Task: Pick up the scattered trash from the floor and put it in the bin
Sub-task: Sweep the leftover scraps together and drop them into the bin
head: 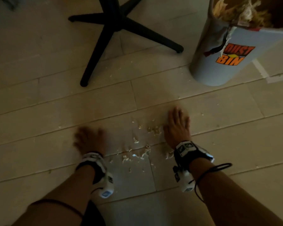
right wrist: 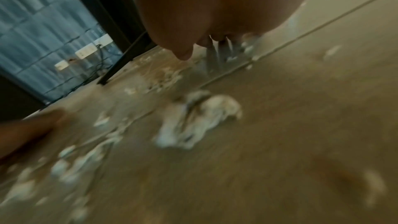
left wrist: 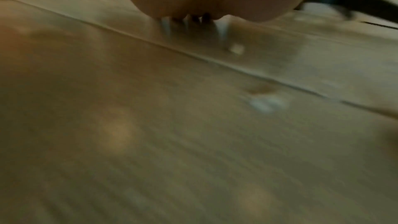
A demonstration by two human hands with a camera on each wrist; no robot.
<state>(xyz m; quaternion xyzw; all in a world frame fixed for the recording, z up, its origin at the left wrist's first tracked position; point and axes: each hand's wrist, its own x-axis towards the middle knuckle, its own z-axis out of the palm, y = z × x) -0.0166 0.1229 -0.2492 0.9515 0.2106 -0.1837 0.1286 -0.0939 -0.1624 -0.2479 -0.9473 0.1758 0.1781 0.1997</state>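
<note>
Small pale shreds of trash (head: 142, 144) lie scattered on the wooden floor between my two hands. My right hand (head: 178, 124) lies flat on the floor with straight fingers, its thumb side against a little heap of shreds (head: 154, 130). My left hand (head: 88, 137) is blurred, low on the floor to the left of the scraps, fingers spread and holding nothing. The grey bin (head: 219, 62) marked "DUST BIN" stands at the upper right, stuffed with crumpled paper. In the right wrist view a larger crumpled scrap (right wrist: 198, 118) lies below the palm (right wrist: 215, 6). The left wrist view shows a few small bits (left wrist: 237, 49).
A black chair base (head: 114, 30) with spreading legs stands beyond the hands, one leg end (head: 84, 83) close to the scraps. In the right wrist view a dark furniture leg (right wrist: 116, 67) and wall sockets (right wrist: 86, 52) with cables sit at the left.
</note>
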